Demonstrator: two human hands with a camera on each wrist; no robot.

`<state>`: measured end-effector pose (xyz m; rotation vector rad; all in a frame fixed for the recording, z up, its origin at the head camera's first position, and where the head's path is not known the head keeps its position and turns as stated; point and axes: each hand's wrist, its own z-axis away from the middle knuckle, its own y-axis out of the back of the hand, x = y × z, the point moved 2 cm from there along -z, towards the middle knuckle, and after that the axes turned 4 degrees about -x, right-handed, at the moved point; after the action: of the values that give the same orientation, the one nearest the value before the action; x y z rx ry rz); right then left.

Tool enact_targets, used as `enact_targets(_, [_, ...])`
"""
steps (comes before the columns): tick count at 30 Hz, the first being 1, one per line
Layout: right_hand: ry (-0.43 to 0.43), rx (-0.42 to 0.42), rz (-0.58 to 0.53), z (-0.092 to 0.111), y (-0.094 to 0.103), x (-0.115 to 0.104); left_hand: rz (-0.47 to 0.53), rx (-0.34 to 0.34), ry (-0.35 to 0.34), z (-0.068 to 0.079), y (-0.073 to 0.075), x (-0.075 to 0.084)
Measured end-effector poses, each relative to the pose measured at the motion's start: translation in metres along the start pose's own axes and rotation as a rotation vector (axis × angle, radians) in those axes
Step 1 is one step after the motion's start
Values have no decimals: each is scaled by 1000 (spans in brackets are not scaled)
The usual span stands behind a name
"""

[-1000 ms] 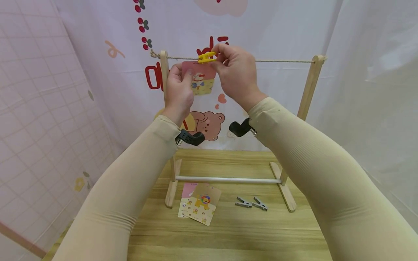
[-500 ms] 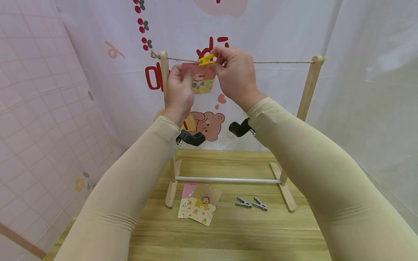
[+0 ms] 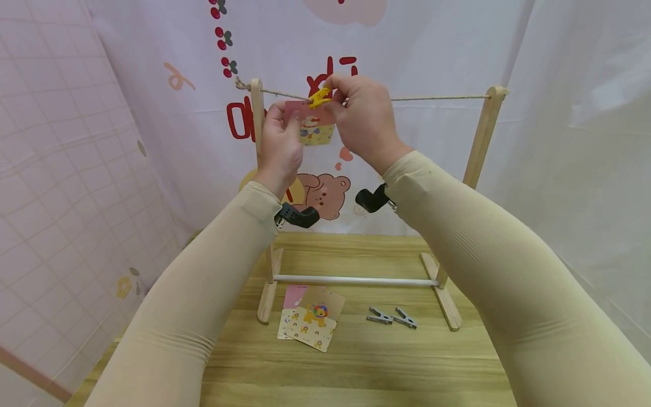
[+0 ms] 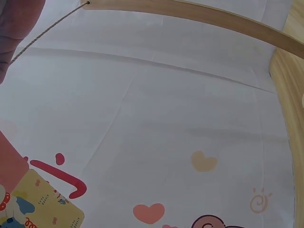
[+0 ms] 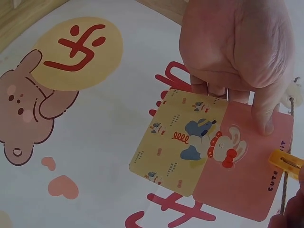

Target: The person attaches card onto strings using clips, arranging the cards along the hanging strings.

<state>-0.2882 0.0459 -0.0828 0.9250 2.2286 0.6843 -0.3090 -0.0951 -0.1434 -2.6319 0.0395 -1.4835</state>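
Observation:
My left hand [image 3: 280, 141] pinches a pink and yellow card [image 5: 213, 152] near its left side, thumb in front and fingers behind. A rabbit is printed on the card, and its top edge lies along the twine [image 3: 437, 98]. With thumb and fingers my right hand [image 3: 363, 116] grips a yellow clothespin [image 3: 320, 98], whose tip overlaps the card's top edge and the twine. In the right wrist view only the fingertips [image 5: 294, 209] of that hand show, at the clothespin's rear end.
The twine runs between two wooden posts [image 3: 480, 138] joined low down by a white rod [image 3: 356, 280]. On the wooden table [image 3: 376, 367] lie overlapping cards [image 3: 317, 319], one with a lion, and two grey clothespins [image 3: 391, 317] to their right. A printed cloth hangs behind.
The yellow clothespin has tilted, its rear end now higher than its tip. The twine sags more at the card, which sits slightly lower. My left hand has hardly moved.

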Motion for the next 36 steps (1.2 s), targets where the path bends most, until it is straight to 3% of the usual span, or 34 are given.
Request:
enact_targets(16, [-10,-47,53,0,-5,-3,-26,-13,-12,1,1,-3])
enact_targets(36, [-50,-48,-107,3,-10,2,-100,-11,-4,9,1,-2])
